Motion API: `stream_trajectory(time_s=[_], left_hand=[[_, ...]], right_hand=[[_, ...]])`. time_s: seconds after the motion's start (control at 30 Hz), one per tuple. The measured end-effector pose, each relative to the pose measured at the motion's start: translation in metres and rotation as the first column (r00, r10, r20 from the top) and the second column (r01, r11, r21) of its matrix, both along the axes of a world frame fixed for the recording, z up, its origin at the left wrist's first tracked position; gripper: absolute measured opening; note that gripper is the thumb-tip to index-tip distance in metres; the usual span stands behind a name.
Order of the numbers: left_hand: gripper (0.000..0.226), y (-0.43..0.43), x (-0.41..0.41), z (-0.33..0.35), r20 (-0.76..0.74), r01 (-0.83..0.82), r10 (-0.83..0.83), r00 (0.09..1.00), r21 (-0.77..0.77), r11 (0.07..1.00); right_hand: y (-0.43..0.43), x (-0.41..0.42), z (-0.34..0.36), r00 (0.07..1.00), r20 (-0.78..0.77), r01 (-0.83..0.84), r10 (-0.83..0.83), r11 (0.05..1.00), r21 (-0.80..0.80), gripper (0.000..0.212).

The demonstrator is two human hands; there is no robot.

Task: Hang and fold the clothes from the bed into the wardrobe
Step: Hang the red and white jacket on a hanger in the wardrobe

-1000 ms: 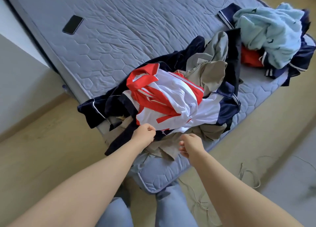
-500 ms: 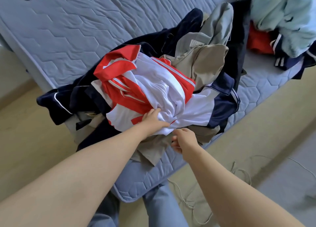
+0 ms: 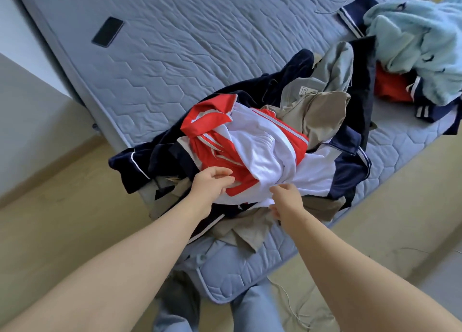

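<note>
Now both hands, left hand (image 3: 212, 185) and right hand (image 3: 286, 203), pinch the red-and-white garment (image 3: 255, 154)

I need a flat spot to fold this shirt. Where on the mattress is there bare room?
The wide stretch of mattress between the phone and the near clothes pile is bare. A smaller patch lies at the near corner, below the pile. The right side is crowded by the light blue heap.

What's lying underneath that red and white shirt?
Under the red and white shirt lie a navy garment and khaki clothes, spilling out around it. Anything directly beneath is covered.
</note>
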State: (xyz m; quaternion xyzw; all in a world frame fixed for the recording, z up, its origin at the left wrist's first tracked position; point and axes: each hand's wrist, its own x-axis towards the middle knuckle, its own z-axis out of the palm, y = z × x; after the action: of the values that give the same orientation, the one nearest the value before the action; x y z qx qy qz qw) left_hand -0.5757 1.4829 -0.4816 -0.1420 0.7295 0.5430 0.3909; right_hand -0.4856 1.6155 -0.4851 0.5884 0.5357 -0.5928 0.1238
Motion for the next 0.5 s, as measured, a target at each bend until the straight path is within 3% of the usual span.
stream_trajectory(time_s=[0.13,0.17,0.23,0.3,0.4,0.5], left_hand=[[0.017,-0.008,-0.004,-0.016,0.101,-0.022,0.021,0.995,0.013,1.0],[0.016,-0.006,-0.005,-0.022,0.11,-0.015,0.014,0.994,0.013,1.0],[0.016,-0.002,-0.003,-0.035,0.134,-0.008,0.006,0.991,0.012,1.0],[0.015,-0.001,-0.001,-0.047,0.176,-0.039,0.038,0.984,0.004,0.999],[0.006,-0.008,0.001,-0.052,0.276,-0.202,0.189,0.942,0.019,0.979],[0.008,-0.02,0.001,-0.05,0.357,-0.348,0.318,0.878,0.02,0.937]], right_hand=[[0.002,-0.028,-0.028,0.989,0.093,-0.125,0.112,0.981,0.151,0.08],[0.004,-0.034,-0.038,0.977,0.107,-0.2,0.184,0.964,0.175,0.085],[0.004,-0.044,-0.057,0.94,0.119,-0.34,0.321,0.914,0.222,0.064],[0.002,-0.048,-0.068,0.896,0.118,-0.443,0.428,0.842,0.308,0.012],[-0.011,-0.042,-0.068,0.808,0.023,-0.553,0.589,0.745,0.373,0.019],[-0.025,-0.027,-0.064,0.856,-0.03,-0.471,0.516,0.804,0.363,0.021]])
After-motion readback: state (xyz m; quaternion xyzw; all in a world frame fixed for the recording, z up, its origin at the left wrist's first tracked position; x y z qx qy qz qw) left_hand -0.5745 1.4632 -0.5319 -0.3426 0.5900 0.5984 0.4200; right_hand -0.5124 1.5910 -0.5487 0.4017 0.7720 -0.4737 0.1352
